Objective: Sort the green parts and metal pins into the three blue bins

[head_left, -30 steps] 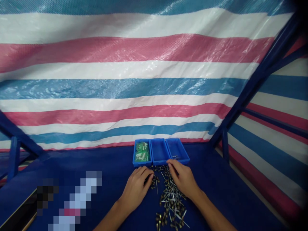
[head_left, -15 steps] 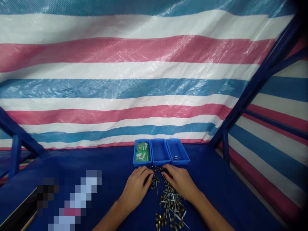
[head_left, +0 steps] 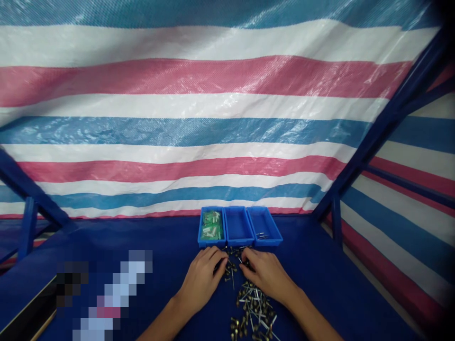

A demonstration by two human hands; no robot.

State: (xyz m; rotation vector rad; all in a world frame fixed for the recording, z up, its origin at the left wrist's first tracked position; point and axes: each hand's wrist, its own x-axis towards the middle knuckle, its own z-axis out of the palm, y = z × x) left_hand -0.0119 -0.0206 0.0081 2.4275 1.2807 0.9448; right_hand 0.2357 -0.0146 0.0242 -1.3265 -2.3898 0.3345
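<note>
Left hand (head_left: 203, 272): curls over the near-left edge of the loose pieces, thumb and forefinger close together; cannot tell gripping from mere resting.
Right hand (head_left: 268, 272): bends over the upper part of the spill, thumb and forefinger drawn toward small pieces; impossible to tell whether pinching one.
Small metal pins with brass-coloured heads and silver shanks (head_left: 251, 297): lie loose and crossed on the dark blue tabletop (head_left: 149, 232), spreading from between the fingertips down to the near edge of view.
Right-hand blue plastic tray (head_left: 265, 220): holds just a few thin silver pieces (head_left: 262, 235).
Middle blue plastic tray (head_left: 239, 225): stands between the other two, just beyond the spill.
Left-hand blue plastic tray (head_left: 199, 233): holds green-and-white small items (head_left: 211, 232), too small to make out.
Sorted so far: apparently very little, judging by the right-hand tray.
Remaining: seemingly the whole loose spill, hence probably an early stage.
</note>
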